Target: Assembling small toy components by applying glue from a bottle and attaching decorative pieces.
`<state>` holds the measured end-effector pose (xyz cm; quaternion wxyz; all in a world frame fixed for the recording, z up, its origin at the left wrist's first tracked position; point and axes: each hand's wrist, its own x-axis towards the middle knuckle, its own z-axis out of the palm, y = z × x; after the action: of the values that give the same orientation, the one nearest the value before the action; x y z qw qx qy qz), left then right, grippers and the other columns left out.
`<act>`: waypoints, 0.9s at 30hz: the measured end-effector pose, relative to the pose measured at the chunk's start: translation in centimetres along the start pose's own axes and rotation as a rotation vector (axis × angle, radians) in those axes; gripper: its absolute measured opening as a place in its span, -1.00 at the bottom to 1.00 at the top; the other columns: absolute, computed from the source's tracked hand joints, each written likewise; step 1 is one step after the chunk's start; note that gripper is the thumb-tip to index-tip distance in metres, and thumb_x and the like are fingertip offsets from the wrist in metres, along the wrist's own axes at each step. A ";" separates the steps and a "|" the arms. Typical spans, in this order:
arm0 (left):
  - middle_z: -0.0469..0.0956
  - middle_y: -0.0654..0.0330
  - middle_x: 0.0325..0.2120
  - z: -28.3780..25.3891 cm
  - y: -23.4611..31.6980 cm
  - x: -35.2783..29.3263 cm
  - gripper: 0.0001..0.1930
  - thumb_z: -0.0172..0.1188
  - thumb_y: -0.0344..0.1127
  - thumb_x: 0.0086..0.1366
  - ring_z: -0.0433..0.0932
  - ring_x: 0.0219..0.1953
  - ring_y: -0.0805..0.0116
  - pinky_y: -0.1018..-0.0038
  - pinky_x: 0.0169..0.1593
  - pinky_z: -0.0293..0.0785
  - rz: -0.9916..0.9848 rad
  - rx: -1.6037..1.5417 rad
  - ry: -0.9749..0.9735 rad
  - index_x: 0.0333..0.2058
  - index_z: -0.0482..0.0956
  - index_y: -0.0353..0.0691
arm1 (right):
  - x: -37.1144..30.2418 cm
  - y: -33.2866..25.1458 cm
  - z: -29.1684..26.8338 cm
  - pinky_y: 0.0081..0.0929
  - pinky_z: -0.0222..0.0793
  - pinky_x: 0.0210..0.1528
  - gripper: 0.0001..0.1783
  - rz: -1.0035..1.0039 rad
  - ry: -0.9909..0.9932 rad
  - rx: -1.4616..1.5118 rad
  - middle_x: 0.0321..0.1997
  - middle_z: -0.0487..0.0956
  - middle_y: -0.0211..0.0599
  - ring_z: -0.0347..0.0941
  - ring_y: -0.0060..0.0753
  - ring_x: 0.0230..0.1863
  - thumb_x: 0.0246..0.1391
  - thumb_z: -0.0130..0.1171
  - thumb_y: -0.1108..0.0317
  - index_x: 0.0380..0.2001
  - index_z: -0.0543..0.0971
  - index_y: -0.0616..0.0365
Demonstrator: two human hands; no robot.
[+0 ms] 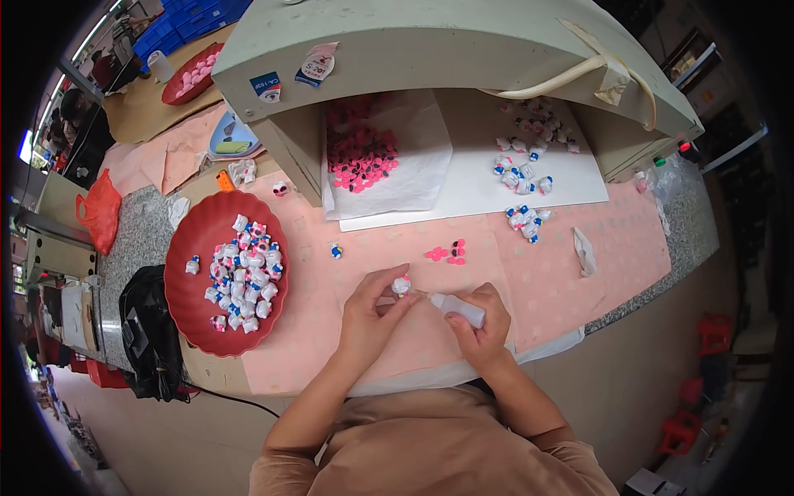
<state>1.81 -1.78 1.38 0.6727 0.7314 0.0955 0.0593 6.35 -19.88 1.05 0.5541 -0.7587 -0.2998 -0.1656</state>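
Workshop, indicated by a red tray (185, 302) of many small figures (240, 285), stacked blue crates (169, 35) and people (74, 107) beyond.

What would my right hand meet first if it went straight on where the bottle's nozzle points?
Leading with the white bottle, your right hand would probably meet the white figurine held in your left hand first, though depth is unclear.

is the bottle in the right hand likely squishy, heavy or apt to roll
The bottle looks like translucent plastic, so it probably gives when squeezed. Small enough for the right hand alone, it is likely light. Its rounded-looking body might roll if laid down and pushed.
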 end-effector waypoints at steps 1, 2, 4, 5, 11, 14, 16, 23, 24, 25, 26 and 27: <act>0.41 0.20 -0.12 0.0 -0.1 0.0 -0.54 0.20 -0.63 0.18 0.51 -0.19 0.52 0.58 -0.08 0.54 0.013 -0.002 0.000 0.08 0.43 -0.34 | 0.0 0.0 0.0 -0.41 0.29 -0.49 -0.67 0.002 0.000 0.000 -0.44 0.52 -0.21 0.39 -0.23 -0.49 -0.15 0.42 0.38 -0.33 0.49 0.20; 0.41 0.20 -0.12 0.0 -0.1 0.0 -0.54 0.20 -0.63 0.18 0.51 -0.19 0.52 0.58 -0.08 0.54 0.011 -0.001 -0.001 0.08 0.43 -0.34 | 0.0 0.0 0.0 -0.41 0.30 -0.48 -0.66 0.004 -0.001 0.002 -0.44 0.53 -0.21 0.40 -0.22 -0.48 -0.15 0.42 0.38 -0.33 0.49 0.20; 0.41 0.20 -0.11 0.1 0.1 0.0 -0.53 0.22 -0.63 0.17 0.50 -0.20 0.53 0.60 -0.08 0.54 0.016 0.016 -0.001 0.08 0.44 -0.32 | 0.1 0.0 0.0 -0.40 0.31 -0.48 -0.66 0.009 -0.002 0.004 -0.43 0.53 -0.20 0.40 -0.22 -0.48 -0.15 0.42 0.38 -0.32 0.49 0.20; 0.41 0.20 -0.11 0.1 0.0 0.1 -0.53 0.22 -0.63 0.17 0.50 -0.20 0.53 0.60 -0.08 0.54 0.014 0.015 -0.002 0.08 0.44 -0.32 | 0.1 0.0 0.0 -0.40 0.32 -0.47 -0.66 0.005 -0.011 0.013 -0.43 0.53 -0.20 0.41 -0.22 -0.47 -0.15 0.42 0.38 -0.32 0.49 0.20; 0.47 0.17 -0.11 0.1 -0.1 0.1 -0.52 0.29 -0.53 0.13 0.46 -0.29 0.55 0.59 -0.17 0.60 0.059 0.044 0.030 0.07 0.49 -0.22 | -0.2 0.2 0.0 -0.41 0.33 -0.46 -0.66 0.043 -0.015 0.028 -0.41 0.55 -0.20 0.41 -0.23 -0.46 -0.14 0.42 0.37 -0.32 0.49 0.20; 0.47 0.17 -0.10 0.1 0.0 0.1 -0.51 0.28 -0.54 0.14 0.47 -0.28 0.54 0.58 -0.16 0.60 0.054 0.038 0.019 0.08 0.48 -0.20 | -0.1 0.2 0.1 -0.42 0.33 -0.46 -0.66 0.038 -0.016 0.044 -0.41 0.55 -0.21 0.41 -0.24 -0.46 -0.14 0.42 0.37 -0.31 0.49 0.19; 0.47 0.16 -0.09 0.1 0.5 0.0 -0.49 0.28 -0.53 0.14 0.48 -0.26 0.53 0.56 -0.15 0.60 0.037 0.070 0.003 0.10 0.46 -0.17 | -0.1 0.2 0.1 -0.42 0.32 -0.46 -0.66 0.036 -0.016 0.052 -0.41 0.55 -0.22 0.41 -0.24 -0.47 -0.13 0.42 0.37 -0.31 0.49 0.19; 0.48 0.14 -0.06 -0.2 -0.3 0.0 -0.48 0.28 -0.52 0.15 0.49 -0.25 0.51 0.55 -0.14 0.61 0.038 0.054 -0.006 0.12 0.45 -0.16 | -0.1 0.0 -0.1 -0.43 0.31 -0.48 -0.70 0.034 -0.040 0.069 -0.43 0.55 -0.23 0.40 -0.26 -0.49 -0.11 0.40 0.39 -0.33 0.49 0.20; 0.48 0.14 -0.06 -0.2 -0.3 0.0 -0.48 0.27 -0.52 0.15 0.49 -0.25 0.52 0.55 -0.14 0.60 0.035 0.049 -0.006 0.12 0.45 -0.15 | -0.1 0.0 -0.1 -0.43 0.30 -0.49 -0.71 0.042 -0.030 0.072 -0.44 0.54 -0.23 0.39 -0.27 -0.50 -0.11 0.39 0.40 -0.34 0.50 0.20; 0.48 0.15 -0.06 -0.1 -0.3 0.0 -0.48 0.27 -0.52 0.15 0.49 -0.25 0.52 0.55 -0.14 0.60 0.032 0.045 -0.006 0.12 0.45 -0.15 | -0.2 0.0 -0.1 -0.43 0.30 -0.49 -0.71 0.043 -0.030 0.072 -0.44 0.54 -0.23 0.39 -0.27 -0.50 -0.11 0.39 0.40 -0.34 0.50 0.20; 0.48 0.15 -0.06 -0.1 -0.2 0.0 -0.48 0.27 -0.52 0.15 0.49 -0.25 0.52 0.55 -0.14 0.60 0.032 0.045 -0.008 0.12 0.45 -0.15 | -0.2 0.1 -0.1 -0.44 0.30 -0.50 -0.72 0.049 -0.015 0.063 -0.44 0.54 -0.23 0.39 -0.27 -0.50 -0.10 0.38 0.40 -0.33 0.49 0.20; 0.47 0.19 -0.10 -0.1 0.0 0.0 -0.49 0.24 -0.57 0.17 0.48 -0.23 0.55 0.59 -0.13 0.56 0.017 0.033 -0.018 0.12 0.43 -0.21 | -0.2 0.1 -0.1 -0.44 0.30 -0.50 -0.72 0.055 0.001 0.054 -0.44 0.54 -0.23 0.39 -0.28 -0.50 -0.09 0.38 0.40 -0.33 0.49 0.20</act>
<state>1.76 -1.71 1.38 0.6608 0.7437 0.0842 0.0565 6.28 -20.03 0.89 0.5788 -0.7514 -0.2831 -0.1424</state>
